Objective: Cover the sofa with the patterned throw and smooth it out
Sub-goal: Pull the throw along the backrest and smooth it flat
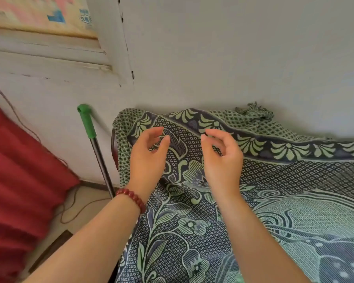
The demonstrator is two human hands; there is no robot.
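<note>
Both empty: left hand (149,158), right hand (223,162) above draped throw (294,203)

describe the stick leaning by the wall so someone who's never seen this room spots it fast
Start at the white wall and look left, to the gap between the patterned throw and the red cushion. A thin pole leans there. Unlike the soft fabrics either side, it is a dark shaft with a bright green grip on top.

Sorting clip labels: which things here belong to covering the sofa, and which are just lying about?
Job: patterned throw; left hand and right hand, both hovering over it, holding nothing.
Lying about: green-handled pole, red quilted cushion, floor cord.
</note>
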